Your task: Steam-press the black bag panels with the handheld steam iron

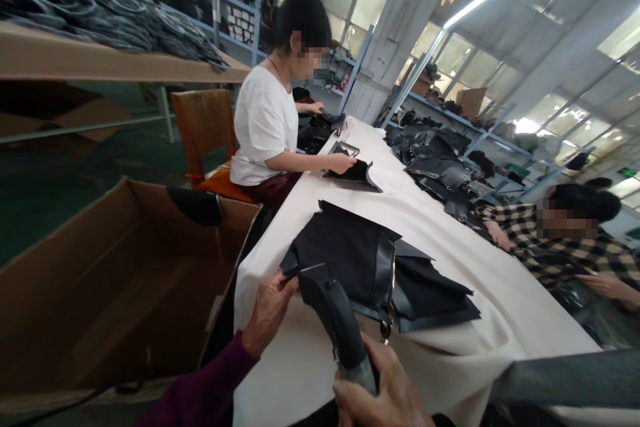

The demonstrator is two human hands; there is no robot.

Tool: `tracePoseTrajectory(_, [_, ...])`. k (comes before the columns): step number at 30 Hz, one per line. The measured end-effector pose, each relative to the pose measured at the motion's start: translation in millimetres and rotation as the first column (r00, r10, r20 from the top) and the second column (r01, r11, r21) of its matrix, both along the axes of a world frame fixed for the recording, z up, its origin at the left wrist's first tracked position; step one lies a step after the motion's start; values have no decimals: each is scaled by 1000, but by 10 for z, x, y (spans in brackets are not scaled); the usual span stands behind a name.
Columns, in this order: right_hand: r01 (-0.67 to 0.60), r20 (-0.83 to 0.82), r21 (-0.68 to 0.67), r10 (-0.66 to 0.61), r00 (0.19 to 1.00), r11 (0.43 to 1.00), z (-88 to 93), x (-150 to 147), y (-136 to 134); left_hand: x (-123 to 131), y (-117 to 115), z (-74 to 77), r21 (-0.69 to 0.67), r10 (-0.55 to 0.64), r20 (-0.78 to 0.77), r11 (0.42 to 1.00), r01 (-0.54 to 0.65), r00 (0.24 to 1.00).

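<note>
My right hand (377, 387) grips the lower end of a curved black leather piece (330, 313), probably a bag strap or gusset, raised near my body. My left hand (269, 313), in a purple sleeve (205, 383), pinches the upper end of that piece at its corner. A thin pale sliver (311, 268), too small to identify, lies along the piece's top edge. Just beyond, a black fabric-and-leather bag (345, 260) with a metal ring (385, 329) lies on the white-covered worktable (300, 360), close to both hands.
A large open cardboard box (115, 287) stands left of the table. Two co-workers sit along the table, with black bag pieces (435, 167) piled on the far side. Stacked dark bags lie on a wooden shelf (100, 57) at upper left. A grey bar (565, 380) crosses the lower right.
</note>
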State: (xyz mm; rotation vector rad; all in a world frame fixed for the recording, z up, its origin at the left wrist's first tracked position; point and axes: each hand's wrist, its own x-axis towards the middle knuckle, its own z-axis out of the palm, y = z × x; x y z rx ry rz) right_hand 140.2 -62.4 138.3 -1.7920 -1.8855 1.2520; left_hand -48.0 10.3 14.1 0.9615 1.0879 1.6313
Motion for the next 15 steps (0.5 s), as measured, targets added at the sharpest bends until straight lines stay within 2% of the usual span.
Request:
tracePoseTrajectory(3, [-143, -165, -120, 122, 979, 982, -40, -140, 161, -66, -35, 7, 66, -13, -22, 998, 14, 1000])
tracePoseTrajectory(6, [-214, -327, -136, 160, 931, 967, -32, -234, 294, -106, -52, -58, 76, -27, -121, 996, 37, 992])
tracePoseTrajectory(10, [-167, -376, -82, 125, 918, 982, -6, -242, 376, -133, -60, -94, -4, -34, -258, 999, 34, 966])
tracePoseTrajectory(15, [-89, -357, -81, 55, 933, 993, 18, -11, 329, -167, 32, 13, -134, -26, -222, 991, -4, 975])
